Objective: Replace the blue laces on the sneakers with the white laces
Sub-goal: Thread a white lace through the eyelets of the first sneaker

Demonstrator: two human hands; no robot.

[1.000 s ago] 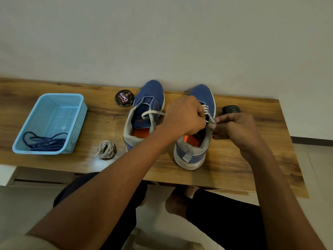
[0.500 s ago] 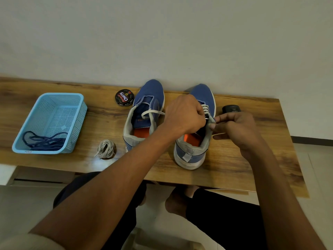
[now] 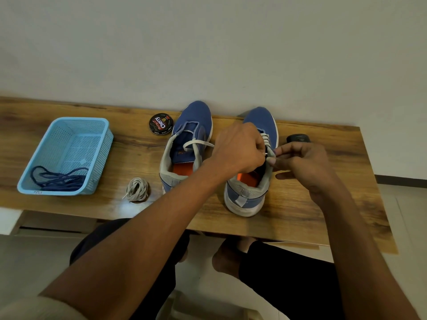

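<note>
Right sneaker (image 3: pixel 251 181) centre-right on counter (image 3: pixel 323 204). Left hand (image 3: pixel 240 148) and right hand (image 3: pixel 305 165) both pinching white lace (image 3: pixel 265 139) at eyelets. Blue laces (image 3: pixel 60 180) in basket (image 3: pixel 34 158), left of frame.

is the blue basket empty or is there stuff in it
Not empty. The blue basket holds a loose tangle of dark blue laces piled at its near end; the rest of its floor shows bare.

Both forearms are bare up from each grip, the left hand (image 3: pixel 238 147) and the right hand (image 3: pixel 307 167). A pale beige sleeve (image 3: pixel 34 308) covers the left upper arm. Dark trousers (image 3: pixel 288 273) cover the legs; the feet (image 3: pixel 227 257) are bare.
</note>
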